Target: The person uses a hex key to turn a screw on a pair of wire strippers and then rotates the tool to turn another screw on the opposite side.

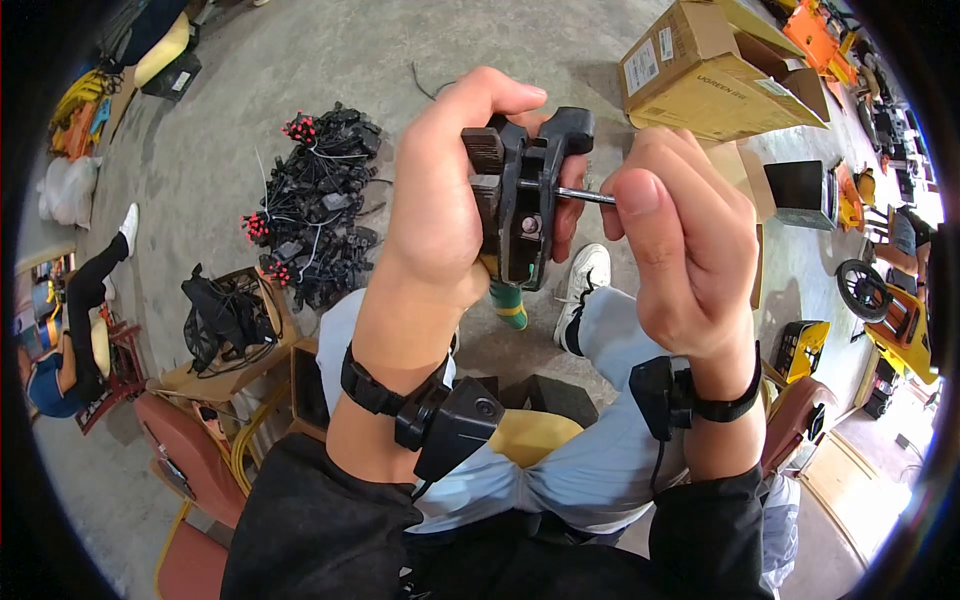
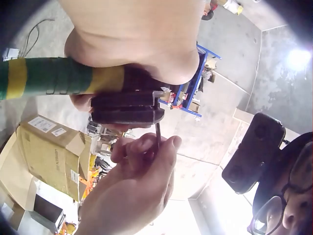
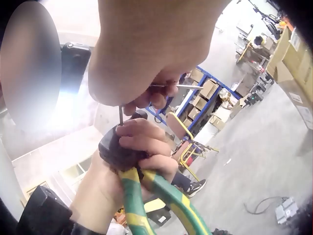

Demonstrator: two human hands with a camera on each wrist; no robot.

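In the head view my left hand [image 1: 430,200] grips the thick black head of a pair of pliers [image 1: 520,235], with the thumb over its top. The pliers' green and yellow handles [image 3: 133,198] point downward and show best in the right wrist view. My right hand [image 1: 690,240] pinches a thin bent metal rod that looks like a hex key [image 1: 585,196]. One end of the key meets the side of the pliers' head. Its other arm sticks out past the curled fingers in the right wrist view.
A pile of black adapters and cables [image 1: 335,200] with red tips lies on the concrete floor. At upper right stands an open cardboard box [image 1: 680,85]. A black bag [image 1: 225,320] and a brown chair [image 1: 190,445] are at lower left. Another person's leg [image 1: 90,290] shows further left.
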